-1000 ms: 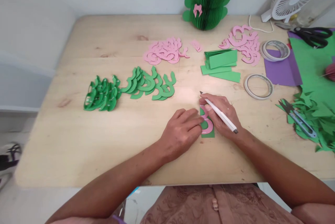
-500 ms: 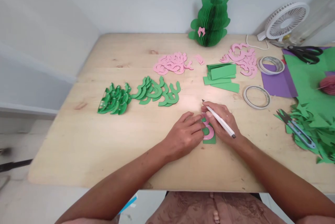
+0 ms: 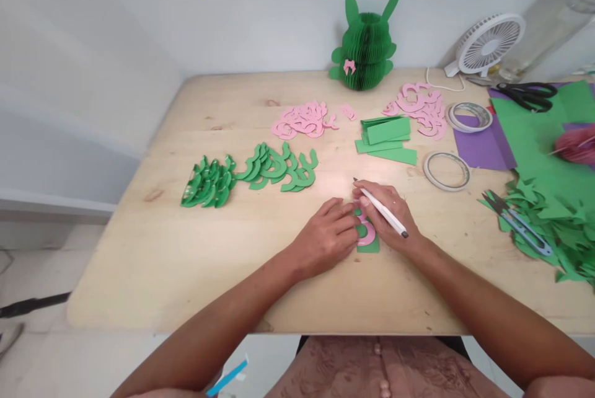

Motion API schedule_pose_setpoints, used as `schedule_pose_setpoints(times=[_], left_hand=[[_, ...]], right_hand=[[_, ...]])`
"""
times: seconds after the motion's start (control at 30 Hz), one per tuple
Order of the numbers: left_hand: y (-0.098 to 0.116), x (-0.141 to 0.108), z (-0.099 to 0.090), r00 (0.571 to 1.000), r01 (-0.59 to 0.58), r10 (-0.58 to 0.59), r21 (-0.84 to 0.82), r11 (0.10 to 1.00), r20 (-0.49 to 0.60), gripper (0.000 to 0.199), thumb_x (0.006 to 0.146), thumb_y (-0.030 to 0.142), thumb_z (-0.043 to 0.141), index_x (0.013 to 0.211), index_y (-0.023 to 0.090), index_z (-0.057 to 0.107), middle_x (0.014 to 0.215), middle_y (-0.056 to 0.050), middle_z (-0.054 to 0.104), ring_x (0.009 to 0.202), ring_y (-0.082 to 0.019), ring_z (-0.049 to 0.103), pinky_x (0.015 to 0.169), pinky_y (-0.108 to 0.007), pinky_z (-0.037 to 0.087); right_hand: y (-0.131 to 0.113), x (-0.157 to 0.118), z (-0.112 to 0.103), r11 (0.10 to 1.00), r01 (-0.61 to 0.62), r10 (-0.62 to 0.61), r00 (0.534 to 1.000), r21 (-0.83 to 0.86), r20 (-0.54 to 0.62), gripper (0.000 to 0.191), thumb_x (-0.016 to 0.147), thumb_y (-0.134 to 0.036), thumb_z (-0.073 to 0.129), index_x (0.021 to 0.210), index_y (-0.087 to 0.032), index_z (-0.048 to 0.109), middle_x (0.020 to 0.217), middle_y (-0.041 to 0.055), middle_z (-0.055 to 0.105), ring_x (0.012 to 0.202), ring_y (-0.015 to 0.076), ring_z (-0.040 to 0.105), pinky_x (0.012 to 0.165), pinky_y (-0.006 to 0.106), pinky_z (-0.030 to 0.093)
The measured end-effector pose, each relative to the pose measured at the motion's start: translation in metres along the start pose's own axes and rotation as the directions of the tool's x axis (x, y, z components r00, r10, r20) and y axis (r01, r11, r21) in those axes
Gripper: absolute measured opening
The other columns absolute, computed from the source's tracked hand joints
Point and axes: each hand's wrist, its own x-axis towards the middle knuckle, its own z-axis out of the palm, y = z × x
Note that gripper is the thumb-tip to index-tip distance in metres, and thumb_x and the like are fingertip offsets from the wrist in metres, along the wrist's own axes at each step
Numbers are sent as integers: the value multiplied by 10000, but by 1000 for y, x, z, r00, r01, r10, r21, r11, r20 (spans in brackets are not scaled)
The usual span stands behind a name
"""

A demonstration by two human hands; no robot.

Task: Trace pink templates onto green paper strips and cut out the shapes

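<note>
A pink curved paper cutout (image 3: 369, 234) lies on top of a green paper rectangle (image 3: 369, 248) near the middle of the table. My left hand (image 3: 328, 237) rests at their left side, its bent fingertips holding the cutout down on the green paper. In my right hand (image 3: 388, 209) is a white pen (image 3: 385, 211) with dark ends, slanted across the fingers. Its upper end points away from me, above the paper. The fingers of my right hand also touch the upper part of the pink cutout and hide some of it.
Green curved cutouts (image 3: 274, 165) and folded green pieces (image 3: 209, 182) lie left. Pink cutouts (image 3: 302, 120), green strips (image 3: 388, 134) and a tape roll (image 3: 447, 171) lie beyond my hands. Snips (image 3: 523, 227) and green scraps (image 3: 553, 212) are right. A green paper figure (image 3: 367, 51) stands behind.
The camera view has shifted a little, so the table things sit slightly differently in the picture. Both hands keep nearly the same place and hold at the paper.
</note>
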Motion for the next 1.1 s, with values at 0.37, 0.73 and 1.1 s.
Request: schedule_pose_setpoints(times=[0.37, 0.73, 1.1], left_hand=[[-3, 0, 2, 999, -26, 27, -8, 1000, 27, 131, 884, 184, 513, 804, 182, 617, 929, -45, 673, 1146, -225, 534, 1015, -396, 383], [-3, 0, 1, 999, -31, 31, 0, 1000, 10, 136, 885, 180, 500, 810, 180, 613, 931, -48, 660, 1121, -217, 544, 1028, -405, 369], [-1, 2, -4, 999, 6, -7, 26, 1000, 36, 196, 911, 202, 453, 795, 184, 610, 945, -55, 657, 1118, -205, 543, 1045, -391, 361]], right_hand=[[3, -2, 1, 999, -24, 23, 1000, 46, 18, 272, 961, -255, 422, 1202, -227, 543, 1032, 53, 728, 956, 194, 682, 884, 375, 460], [-4, -4, -4, 983, -118, 127, 990, 139, -59, 259, 942, -263, 461, 1180, -239, 560, 1002, 59, 721, 941, 202, 662, 857, 388, 494], [-3, -3, -1, 993, -107, 108, 994, 54, -19, 257, 944, -271, 459, 1173, -226, 566, 997, 77, 723, 926, 208, 673, 854, 401, 502]])
